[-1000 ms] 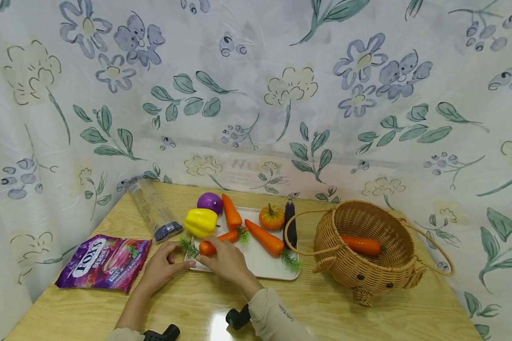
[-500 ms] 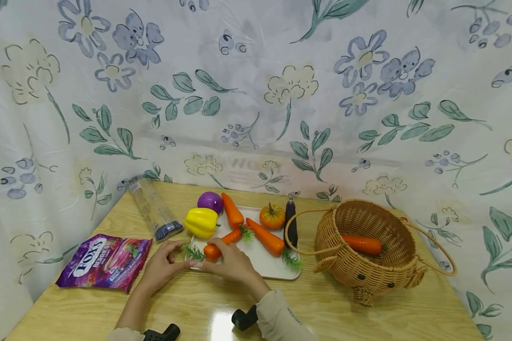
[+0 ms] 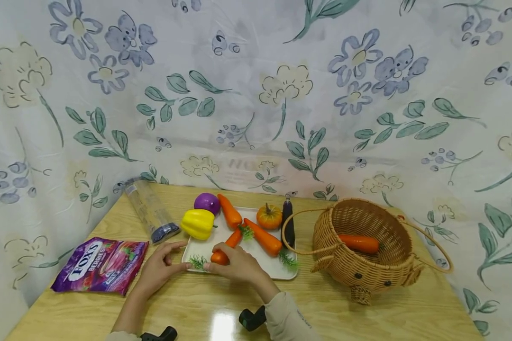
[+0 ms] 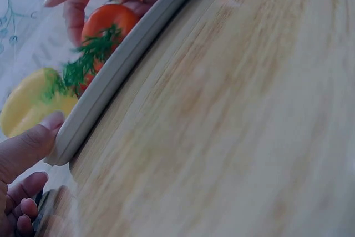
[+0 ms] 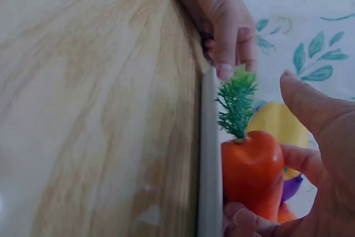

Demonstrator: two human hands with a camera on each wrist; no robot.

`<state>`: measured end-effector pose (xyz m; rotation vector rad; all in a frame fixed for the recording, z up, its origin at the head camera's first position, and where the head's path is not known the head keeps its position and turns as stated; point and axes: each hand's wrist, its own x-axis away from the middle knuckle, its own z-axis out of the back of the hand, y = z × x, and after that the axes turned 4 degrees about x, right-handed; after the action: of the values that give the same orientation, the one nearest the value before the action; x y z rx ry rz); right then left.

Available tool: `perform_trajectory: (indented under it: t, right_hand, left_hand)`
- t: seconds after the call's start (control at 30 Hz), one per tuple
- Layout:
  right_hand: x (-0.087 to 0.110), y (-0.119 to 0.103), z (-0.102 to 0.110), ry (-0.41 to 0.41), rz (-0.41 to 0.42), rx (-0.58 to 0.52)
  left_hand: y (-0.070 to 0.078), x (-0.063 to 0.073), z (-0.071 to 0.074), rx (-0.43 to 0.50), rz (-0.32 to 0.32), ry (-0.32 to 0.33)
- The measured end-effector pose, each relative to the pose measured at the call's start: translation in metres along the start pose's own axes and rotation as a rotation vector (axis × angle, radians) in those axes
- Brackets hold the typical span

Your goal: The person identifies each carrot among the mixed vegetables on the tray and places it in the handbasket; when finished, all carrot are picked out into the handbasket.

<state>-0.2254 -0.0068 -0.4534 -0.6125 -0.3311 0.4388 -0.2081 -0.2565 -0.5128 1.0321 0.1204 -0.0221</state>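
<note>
My left hand point(image 3: 161, 267) holds the left front corner of the white tray point(image 3: 256, 267), thumb against the front rim and fingers at the side. My right hand point(image 3: 239, 265) is over the front left of the tray, its fingers round the thick end of an orange carrot point(image 3: 219, 257) with green leaves point(image 5: 237, 106). The right thumb stands away from the carrot in the right wrist view. Also on the tray are two more carrots point(image 3: 264, 239), a small pumpkin point(image 3: 269, 217), an eggplant point(image 3: 288, 222) and a yellow bell pepper point(image 3: 197, 224). A round purple vegetable point(image 3: 207, 203) sits behind the pepper.
To the right stands a wicker basket point(image 3: 367, 272) with tall handles and a carrot point(image 3: 359, 243) inside. A purple candy bag point(image 3: 100, 266) lies at left, with a long clear packet point(image 3: 150, 210) behind it. A floral curtain point(image 3: 239, 118) hangs behind the table point(image 3: 187, 312).
My right hand has shifted slightly right and toward me, and the carrot under it has turned, its thick end swinging right and nearer. The left hand has stayed at the tray corner.
</note>
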Motion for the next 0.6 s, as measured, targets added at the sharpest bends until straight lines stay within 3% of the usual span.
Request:
perform_trajectory:
  t: [0.37,0.6]
  right_hand:
    - [0.013,0.008,0.017,-0.054,-0.021,0.052]
    - [0.023,0.018,0.027,-0.064,0.006,0.134]
  left_hand:
    - [0.003,0.001,0.001,0.000,-0.003,-0.008]
    - [0.001,0.000,0.000,-0.012,0.012,-0.010]
